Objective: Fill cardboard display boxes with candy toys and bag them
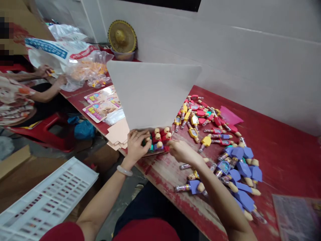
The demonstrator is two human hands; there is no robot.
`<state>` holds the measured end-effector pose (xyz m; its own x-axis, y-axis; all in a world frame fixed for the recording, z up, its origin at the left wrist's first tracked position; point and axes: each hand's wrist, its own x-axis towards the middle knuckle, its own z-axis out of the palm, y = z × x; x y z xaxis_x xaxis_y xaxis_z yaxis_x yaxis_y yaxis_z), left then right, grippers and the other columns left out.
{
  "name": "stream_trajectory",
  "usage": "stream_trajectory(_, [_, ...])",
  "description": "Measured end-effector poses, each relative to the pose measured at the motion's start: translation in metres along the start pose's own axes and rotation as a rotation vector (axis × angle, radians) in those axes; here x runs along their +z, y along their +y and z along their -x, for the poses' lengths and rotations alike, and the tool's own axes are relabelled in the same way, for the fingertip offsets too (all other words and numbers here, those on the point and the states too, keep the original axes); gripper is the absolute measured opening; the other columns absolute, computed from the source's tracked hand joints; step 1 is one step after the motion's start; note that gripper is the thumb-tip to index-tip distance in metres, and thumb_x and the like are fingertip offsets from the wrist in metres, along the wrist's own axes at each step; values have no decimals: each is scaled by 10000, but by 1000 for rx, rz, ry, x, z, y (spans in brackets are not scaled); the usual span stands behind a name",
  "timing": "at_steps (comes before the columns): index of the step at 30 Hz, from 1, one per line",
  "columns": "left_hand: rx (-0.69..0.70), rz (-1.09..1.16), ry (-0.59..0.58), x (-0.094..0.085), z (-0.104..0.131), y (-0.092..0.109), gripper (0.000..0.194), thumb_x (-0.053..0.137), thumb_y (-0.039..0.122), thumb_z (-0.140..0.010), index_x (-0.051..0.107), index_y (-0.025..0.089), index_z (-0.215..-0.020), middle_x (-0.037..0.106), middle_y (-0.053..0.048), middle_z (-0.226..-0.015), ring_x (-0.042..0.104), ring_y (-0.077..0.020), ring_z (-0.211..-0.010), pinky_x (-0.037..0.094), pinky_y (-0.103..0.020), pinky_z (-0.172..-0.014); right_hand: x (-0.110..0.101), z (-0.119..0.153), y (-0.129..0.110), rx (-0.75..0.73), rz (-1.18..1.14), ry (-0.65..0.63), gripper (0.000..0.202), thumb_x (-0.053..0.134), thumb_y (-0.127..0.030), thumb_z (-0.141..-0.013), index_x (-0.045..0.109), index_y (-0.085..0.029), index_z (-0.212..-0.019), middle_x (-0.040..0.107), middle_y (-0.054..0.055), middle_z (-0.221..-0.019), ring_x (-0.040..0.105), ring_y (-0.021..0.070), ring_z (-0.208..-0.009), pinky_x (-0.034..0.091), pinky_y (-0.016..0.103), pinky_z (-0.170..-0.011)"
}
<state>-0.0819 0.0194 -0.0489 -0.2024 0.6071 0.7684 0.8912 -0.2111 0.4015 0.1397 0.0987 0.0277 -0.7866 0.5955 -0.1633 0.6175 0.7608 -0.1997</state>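
An open box with a raised white lid (155, 93) stands at the table's near edge. Upright toys with beige tops and red, purple and green bodies (158, 146) fill it in rows. My left hand (137, 144) lies over the box's left side, its fingers spread on the green toys. At the box's right side is my right hand (178, 150), fingers curled in beside a red toy; what they hold is too small to make out. Right of the box lie loose toys, red and yellow ones (206, 142) further back and purple ones (243, 169) nearer.
Printed cards (100, 108) and beige card pieces (117, 134) lie left of the box. A person's hands (45, 71) work by plastic bags (85, 70) at the far left. A white crate (50, 201) and red stool (57, 130) stand below. A pink piece (229, 115) lies right.
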Motion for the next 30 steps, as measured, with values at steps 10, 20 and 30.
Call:
stream_trajectory(10, [-37, 7, -18, 8, -7, 0, 104, 642, 291, -874, 720, 235, -915, 781, -26, -1126, 681, -238, -1002, 391, -487, -1040, 79, -9, 12, 287, -453, 668, 421, 498, -345, -936, 497, -162, -1314, 673, 155, -1175, 661, 269, -985, 507, 369, -817])
stream_trajectory(20, [-1, 284, -167, 62, -66, 26, 220, 603, 283, -887, 680, 207, -1078, 727, -57, -1221, 626, -237, -1146, 397, -458, -1096, 66, -37, 72, 368, -579, 910, 797, 425, -554, -956, 273, -61, -1563, 360, 233, -1596, 340, 277, -1494, 284, 449, -1223])
stream_trajectory(30, [-311, 781, -71, -11, -119, 33, 738, 153, 653, -1021, 724, 187, -1066, 737, -104, -1130, 617, -255, -1257, 406, -489, -1161, 63, -33, 81, 302, -631, 785, 715, 311, -535, -1006, 454, -20, -1481, 481, 222, -1526, 340, 233, -1502, 317, 454, -1207])
